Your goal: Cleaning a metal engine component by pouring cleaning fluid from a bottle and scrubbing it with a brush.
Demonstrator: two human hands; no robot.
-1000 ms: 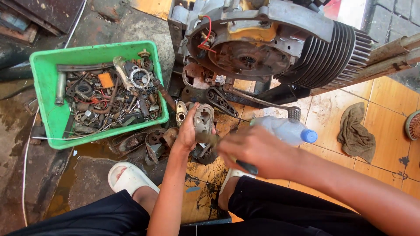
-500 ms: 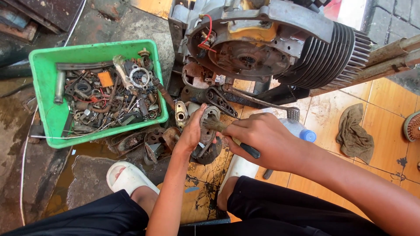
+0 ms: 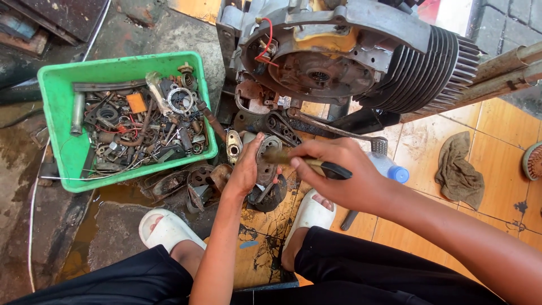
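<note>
Left hand (image 3: 247, 169): my fingers clamp a round metal engine part (image 3: 266, 164), upright just above the floor by my sandal (image 3: 309, 217).
Right hand (image 3: 344, 175): closed around a brush (image 3: 316, 164), its tip on that part.
Nearby: green tray (image 3: 56, 124) of scrap; engine (image 3: 350, 51).

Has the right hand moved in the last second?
Yes. The right hand moved left, away from the bottle, toward the metal part.

A green tray (image 3: 56, 121) of small metal parts sits upper left, an engine (image 3: 361, 56) top centre, a brown rag (image 3: 460, 169) at right.
</note>
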